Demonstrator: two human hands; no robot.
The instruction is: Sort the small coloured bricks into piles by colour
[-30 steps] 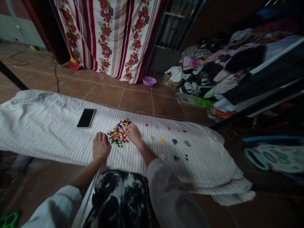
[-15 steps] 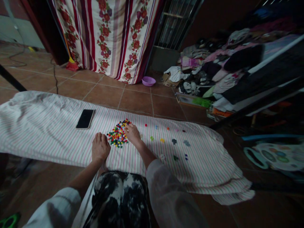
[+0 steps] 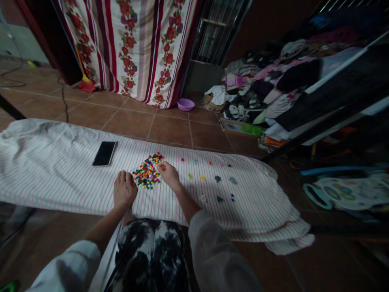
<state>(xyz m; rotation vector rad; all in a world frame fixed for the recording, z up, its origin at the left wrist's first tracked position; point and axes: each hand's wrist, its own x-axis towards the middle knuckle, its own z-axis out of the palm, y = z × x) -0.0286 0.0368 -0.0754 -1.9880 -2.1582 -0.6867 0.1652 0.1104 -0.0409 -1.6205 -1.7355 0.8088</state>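
Observation:
A pile of small multicoloured cube beads (image 3: pixel 148 172) lies on the striped cloth in front of me. At the pile's right edge, my right hand (image 3: pixel 169 174) has its thumb and fingers drawn together in a pinch; whatever is between the fingertips is too small to make out. My left hand (image 3: pixel 125 190) rests palm down on the cloth, just left of the pile, with its fingers laid out. To the right, small single-colour groups sit in rows, among them yellow beads (image 3: pixel 203 178), dark grey beads (image 3: pixel 218 179), green beads (image 3: pixel 219 199) and one red bead (image 3: pixel 182 159).
The striped cloth (image 3: pixel 69 178) covers a long low surface. A phone (image 3: pixel 105 153) lies on it to the left. Beyond, on the tiled floor, are a purple bowl (image 3: pixel 186 105), a red broom (image 3: pixel 87 84) and a heap of clothes (image 3: pixel 267 87) at the right.
The view has shifted slightly. My right hand has moved a little to the right relative to the pile, its fingers still pinched. My left hand stays in place on the cloth.

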